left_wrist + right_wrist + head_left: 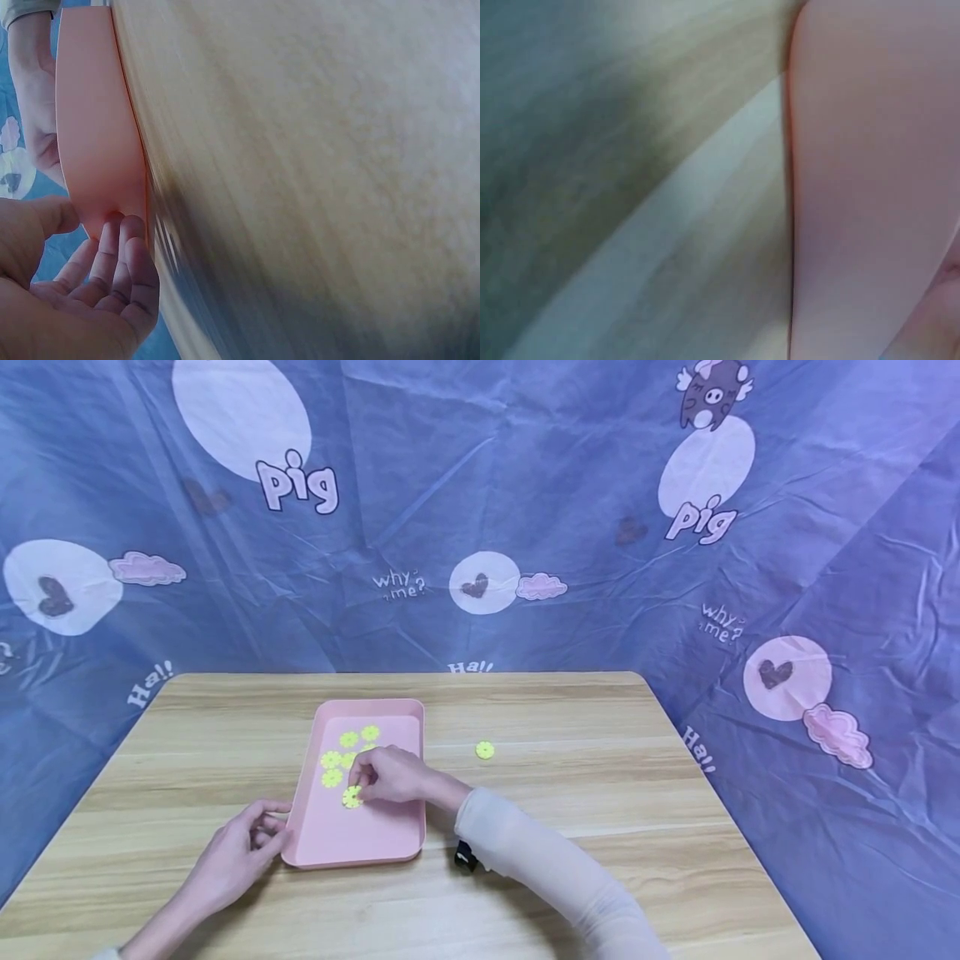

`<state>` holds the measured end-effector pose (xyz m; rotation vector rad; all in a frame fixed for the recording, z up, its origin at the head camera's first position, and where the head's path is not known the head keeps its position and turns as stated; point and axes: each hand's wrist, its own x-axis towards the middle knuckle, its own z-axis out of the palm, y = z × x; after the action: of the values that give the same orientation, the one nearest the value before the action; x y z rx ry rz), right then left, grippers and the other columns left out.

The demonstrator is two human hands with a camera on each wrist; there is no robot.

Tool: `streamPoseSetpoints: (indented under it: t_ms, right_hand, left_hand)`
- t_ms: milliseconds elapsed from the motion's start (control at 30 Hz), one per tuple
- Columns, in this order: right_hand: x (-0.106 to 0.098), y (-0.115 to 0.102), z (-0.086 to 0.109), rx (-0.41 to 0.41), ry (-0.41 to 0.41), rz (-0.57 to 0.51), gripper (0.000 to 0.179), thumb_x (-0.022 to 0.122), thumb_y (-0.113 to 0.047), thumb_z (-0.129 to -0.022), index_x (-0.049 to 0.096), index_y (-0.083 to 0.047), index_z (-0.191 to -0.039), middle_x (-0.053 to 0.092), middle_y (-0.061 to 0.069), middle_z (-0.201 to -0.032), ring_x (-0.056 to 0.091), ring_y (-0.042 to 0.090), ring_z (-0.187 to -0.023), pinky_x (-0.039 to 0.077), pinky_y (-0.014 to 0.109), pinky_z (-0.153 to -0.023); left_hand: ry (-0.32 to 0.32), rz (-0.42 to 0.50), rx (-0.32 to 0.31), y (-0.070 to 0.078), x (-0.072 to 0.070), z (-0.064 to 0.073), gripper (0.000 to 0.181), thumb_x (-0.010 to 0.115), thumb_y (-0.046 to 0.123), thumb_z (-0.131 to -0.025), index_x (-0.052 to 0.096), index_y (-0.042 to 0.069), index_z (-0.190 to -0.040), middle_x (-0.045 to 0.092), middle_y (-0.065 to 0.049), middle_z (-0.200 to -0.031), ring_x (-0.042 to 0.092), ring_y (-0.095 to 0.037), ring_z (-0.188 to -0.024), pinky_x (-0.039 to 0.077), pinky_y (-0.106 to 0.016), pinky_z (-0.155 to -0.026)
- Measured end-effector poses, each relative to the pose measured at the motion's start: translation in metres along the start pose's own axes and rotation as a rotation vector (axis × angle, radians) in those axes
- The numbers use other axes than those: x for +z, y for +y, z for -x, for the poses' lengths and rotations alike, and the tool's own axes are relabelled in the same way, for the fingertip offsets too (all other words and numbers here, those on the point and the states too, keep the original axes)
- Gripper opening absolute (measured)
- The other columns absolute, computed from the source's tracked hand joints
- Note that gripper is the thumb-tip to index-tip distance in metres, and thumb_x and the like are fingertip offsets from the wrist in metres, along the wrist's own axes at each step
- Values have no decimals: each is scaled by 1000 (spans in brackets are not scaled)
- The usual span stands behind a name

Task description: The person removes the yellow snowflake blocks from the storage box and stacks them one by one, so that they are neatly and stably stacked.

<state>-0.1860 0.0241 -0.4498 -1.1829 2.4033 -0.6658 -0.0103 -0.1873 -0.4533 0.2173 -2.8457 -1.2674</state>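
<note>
A pink rectangular tray (360,847) lies on the wooden table, with several yellow notched, flower-shaped discs (332,777) in its upper left part. My right hand (393,774) reaches over the tray's right side and pinches one yellow disc (351,797) between thumb and fingertips, above the tray's middle. My left hand (234,852) holds the tray's near left corner. In the left wrist view, the thumb of that hand (90,300) is at the rim and its curved fingertips rest against the outer wall. The right wrist view shows mostly the tray's outer wall (862,172).
One more yellow disc (485,750) lies on the table (585,760), right of the tray. A small black object (465,857) shows under the right sleeve (525,843). Blue printed cloth (420,510) hangs behind and beside the table.
</note>
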Motion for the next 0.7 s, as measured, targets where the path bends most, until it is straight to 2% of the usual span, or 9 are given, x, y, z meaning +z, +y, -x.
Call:
streamPoseSetpoints:
  t_ms: [400, 700]
  right_hand:
    - [-9, -2, 12, -41, 22, -72, 8, 78, -13, -93, 76, -16, -99, 75, -8, -84, 60, -4, -75, 45, 11, -77]
    - [-20, 0, 30, -22, 71, -160, 6, 78, -12, -94, 76, -15, -100, 75, -3, -88, 60, -3, -75, 48, 13, -73]
  left_hand:
    - [9, 3, 4, -2, 1, 1, 34, 73, 8, -97, 63, -3, -128, 74, -5, -98, 57, 5, -71, 49, -21, -66]
    - [6, 9, 12, -3, 1, 2, 34, 72, 6, -96, 63, -2, -127, 74, -7, -97, 58, 4, -72, 50, -21, -67]
